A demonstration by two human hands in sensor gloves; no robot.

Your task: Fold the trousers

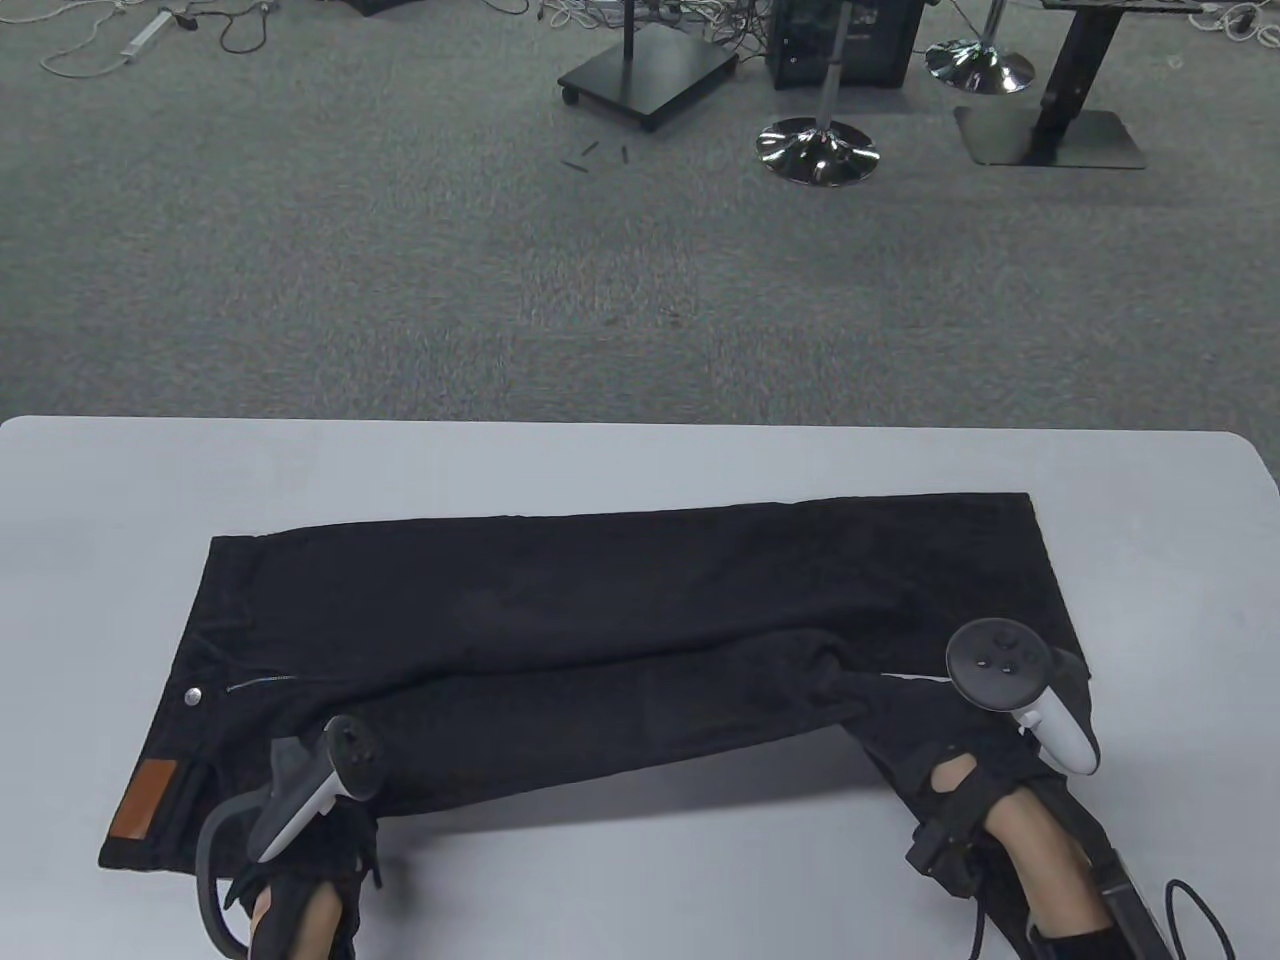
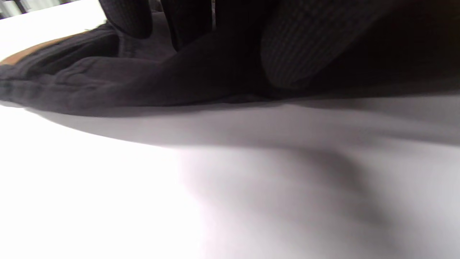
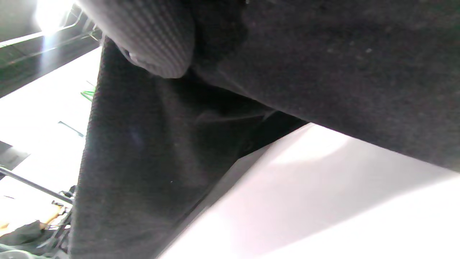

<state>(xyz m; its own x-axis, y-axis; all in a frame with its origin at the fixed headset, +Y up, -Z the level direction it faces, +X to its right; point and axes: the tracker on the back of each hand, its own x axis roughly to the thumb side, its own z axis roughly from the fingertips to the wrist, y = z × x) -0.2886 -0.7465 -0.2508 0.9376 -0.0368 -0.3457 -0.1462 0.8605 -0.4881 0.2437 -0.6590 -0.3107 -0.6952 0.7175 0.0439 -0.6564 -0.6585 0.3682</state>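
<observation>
The black denim trousers [image 1: 620, 620] lie across the pale grey table [image 1: 620, 455], waistband and tan leather patch [image 1: 143, 797] at the left, hems at the right. The left hand [image 1: 300, 850] grips the near hip edge, gloved fingers [image 2: 305, 46] wrapped over cloth, probably to lift that side. The near leg bows away from the far one. The right hand [image 1: 985, 760] grasps its cuff end, likely to carry it over. Beyond the table stand chrome stool bases [image 1: 817, 150], well apart.
</observation>
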